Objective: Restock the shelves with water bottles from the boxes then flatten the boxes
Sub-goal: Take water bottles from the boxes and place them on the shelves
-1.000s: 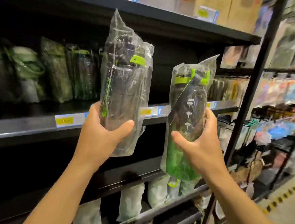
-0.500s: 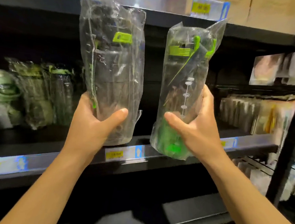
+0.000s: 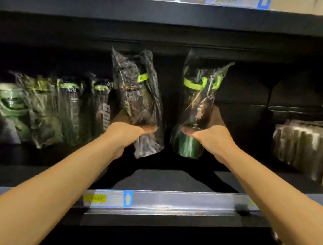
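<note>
Where they hovered outside, hands point(image 3: 126, 134) now hold bottles point(image 3: 137, 101) inside the shelf point(image 3: 169, 202).

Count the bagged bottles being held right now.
2. One bottle is in the left hand, the other bottle in the right hand, both inside the shelf bay. More bagged bottles stand at left, too blurred to count.

Glossy crinkled clear plastic wraps both bottles point(image 3: 137, 101); matt black shelf point(image 3: 171, 181)

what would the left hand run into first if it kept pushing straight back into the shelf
Probably nothing soon: the left hand and its bagged bottle face a dark gap right of the stocked bottles. Depth there is unclear.
</note>
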### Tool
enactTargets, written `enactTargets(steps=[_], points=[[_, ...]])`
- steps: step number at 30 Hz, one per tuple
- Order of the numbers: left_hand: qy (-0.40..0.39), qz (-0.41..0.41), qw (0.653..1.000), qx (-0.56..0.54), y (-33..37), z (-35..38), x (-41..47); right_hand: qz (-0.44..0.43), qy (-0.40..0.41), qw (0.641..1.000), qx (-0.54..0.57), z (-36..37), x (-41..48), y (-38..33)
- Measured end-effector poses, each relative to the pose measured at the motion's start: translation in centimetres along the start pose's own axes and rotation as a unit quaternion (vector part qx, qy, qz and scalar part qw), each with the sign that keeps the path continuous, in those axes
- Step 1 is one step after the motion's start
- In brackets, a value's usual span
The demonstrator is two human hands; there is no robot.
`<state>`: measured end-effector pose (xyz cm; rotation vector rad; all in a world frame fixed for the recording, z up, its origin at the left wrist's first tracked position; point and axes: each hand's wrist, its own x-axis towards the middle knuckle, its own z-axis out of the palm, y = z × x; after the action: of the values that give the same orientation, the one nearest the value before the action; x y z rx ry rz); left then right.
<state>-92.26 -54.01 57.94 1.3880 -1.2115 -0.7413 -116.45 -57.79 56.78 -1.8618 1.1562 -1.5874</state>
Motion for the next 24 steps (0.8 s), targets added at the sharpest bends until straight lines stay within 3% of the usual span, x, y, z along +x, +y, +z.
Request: enactTargets(steps=[12,24], points=[[-0.005,-0.024,0.991,0.133,0.4,6.6,11.3,0.126,-0.046,0.991,0.014,2.0,9.8,5.4],[-0.002,-0.054,0.975,0.214,-2.4,8.9,14.8,0.155,-0.071,0.985,-0.033,5.2,12.7,8.8]])
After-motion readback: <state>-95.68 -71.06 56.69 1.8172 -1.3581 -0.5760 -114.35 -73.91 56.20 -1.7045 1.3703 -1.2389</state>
